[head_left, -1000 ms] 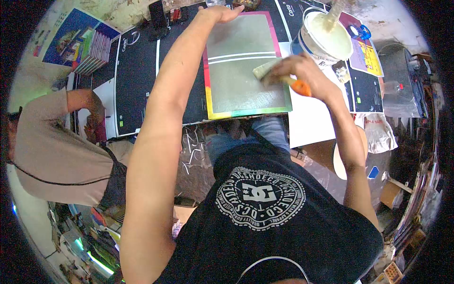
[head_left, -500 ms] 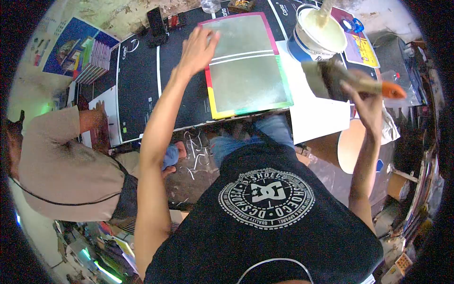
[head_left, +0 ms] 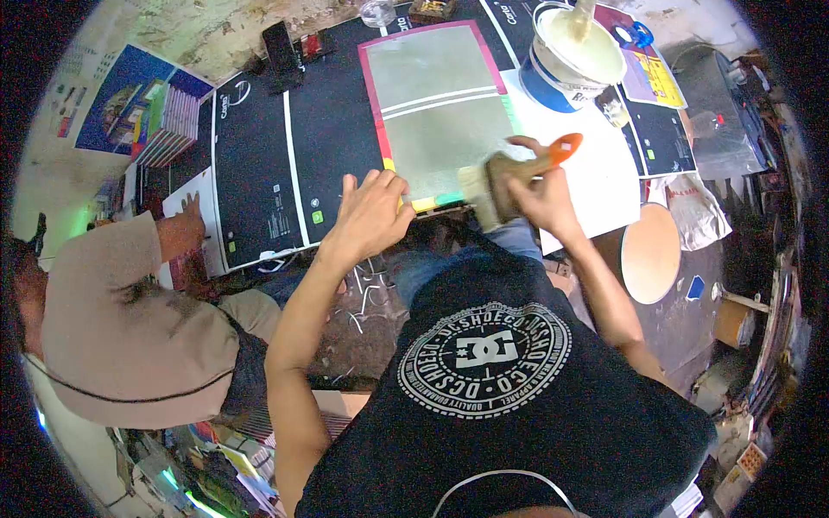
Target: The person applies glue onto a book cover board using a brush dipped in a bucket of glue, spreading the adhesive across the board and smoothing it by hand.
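My right hand [head_left: 546, 197] grips a wide paintbrush [head_left: 490, 192] with pale bristles and an orange handle tip. The bristles are at the lower right corner of a cover sheet [head_left: 440, 142], whose two grey panels are separated by white strips and bordered in pink, red, yellow and green. At the sheet's lower left corner rests my left hand [head_left: 373, 214], fingers bent and slightly apart, thumb near the yellow edge. Whether it pinches that edge is hard to see. A white and blue bucket [head_left: 557, 82] of pale paste, a stick standing in it, is beyond the brush.
A white sheet [head_left: 596, 194] lies under the bucket. The black table [head_left: 332, 129] also bears a phone [head_left: 280, 47] and a glass jar [head_left: 377, 12]. To the left, a co-worker [head_left: 129, 319] sits near a stack of books [head_left: 177, 121]. Scraps litter the floor.
My left hand has come down from the sheet's upper left to its lower left corner. My right hand has brought the paintbrush from beside the bucket down and left to the sheet's lower right corner.
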A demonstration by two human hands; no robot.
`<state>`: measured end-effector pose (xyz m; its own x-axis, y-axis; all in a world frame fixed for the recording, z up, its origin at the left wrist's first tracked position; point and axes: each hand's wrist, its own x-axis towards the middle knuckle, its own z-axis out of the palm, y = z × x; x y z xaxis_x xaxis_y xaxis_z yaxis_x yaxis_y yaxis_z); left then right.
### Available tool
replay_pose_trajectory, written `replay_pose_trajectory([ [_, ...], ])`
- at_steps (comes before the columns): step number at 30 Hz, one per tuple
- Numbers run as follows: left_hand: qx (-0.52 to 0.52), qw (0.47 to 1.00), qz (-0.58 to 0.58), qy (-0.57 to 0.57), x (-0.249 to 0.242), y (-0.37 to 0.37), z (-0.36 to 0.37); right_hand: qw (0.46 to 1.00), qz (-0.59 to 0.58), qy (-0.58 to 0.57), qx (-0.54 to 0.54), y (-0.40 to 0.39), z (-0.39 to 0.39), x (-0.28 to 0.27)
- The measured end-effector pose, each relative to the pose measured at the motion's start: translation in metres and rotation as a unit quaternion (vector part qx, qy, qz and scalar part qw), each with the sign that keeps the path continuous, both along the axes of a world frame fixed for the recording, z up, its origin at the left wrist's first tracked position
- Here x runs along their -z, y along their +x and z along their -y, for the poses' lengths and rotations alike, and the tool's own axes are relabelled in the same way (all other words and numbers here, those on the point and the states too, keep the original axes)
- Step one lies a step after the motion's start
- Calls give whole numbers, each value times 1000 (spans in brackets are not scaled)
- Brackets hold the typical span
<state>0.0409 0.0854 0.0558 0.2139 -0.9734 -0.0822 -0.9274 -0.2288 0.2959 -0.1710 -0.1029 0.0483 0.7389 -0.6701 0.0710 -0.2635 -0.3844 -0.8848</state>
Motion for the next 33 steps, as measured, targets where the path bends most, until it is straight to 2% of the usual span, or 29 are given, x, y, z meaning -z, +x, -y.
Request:
replay_pose_trajectory([
  [2,-3,1000,-12,3,-2,1,2,999,-23,-25,30,-38,26,-4],
  [5,-1,1000,-22,-7,1,4,4,983,-86,-25,163,-95,57,-35],
  [6,-2,1000,-23,-14,2,6,4,971,-122,-93,182,-111,71,-46],
  [7,-6,999,-22,-25,1,8,6,977,-34,-97,189,-122,77,-57],
  [8,-9,999,-22,-34,-2,11,8,977,40,-42,207,-130,86,-63],
  [9,-12,999,-19,-42,-3,13,11,958,155,-44,237,-127,93,-64],
  [10,-32,996,0,-84,2,16,14,956,183,-3,230,-117,95,-76],
  [11,-42,996,9,-80,4,19,19,951,210,39,224,-103,94,-86],
  [15,-58,996,48,-55,7,19,38,959,159,-13,233,2,122,-54],
  [16,-57,996,59,-46,8,17,43,956,186,-98,207,39,137,-16],
  [17,-62,996,64,-33,10,17,46,969,159,-56,179,75,115,-19],
  [19,-70,995,70,-3,13,14,51,965,183,-141,121,135,86,-5],
  [21,-87,994,58,31,4,10,57,968,183,-152,81,179,63,23],
  [22,-93,993,57,36,2,7,58,977,137,-151,63,188,55,26],
  [23,-99,993,53,43,1,6,58,984,90,-149,44,191,50,30],
  [24,-99,992,54,55,0,6,58,994,72,-72,32,186,54,34],
  [25,-99,991,53,66,-1,7,60,984,109,-131,42,176,67,39],
  [27,-100,991,45,71,-2,7,61,984,80,-158,22,145,111,42],
  [29,-100,993,32,60,-1,8,60,981,8,-189,44,103,143,21],
  [31,-102,993,19,64,0,9,59,981,-27,-170,85,73,161,6],
  [33,-104,992,18,64,-2,10,61,976,-28,-173,130,64,146,-25],
])
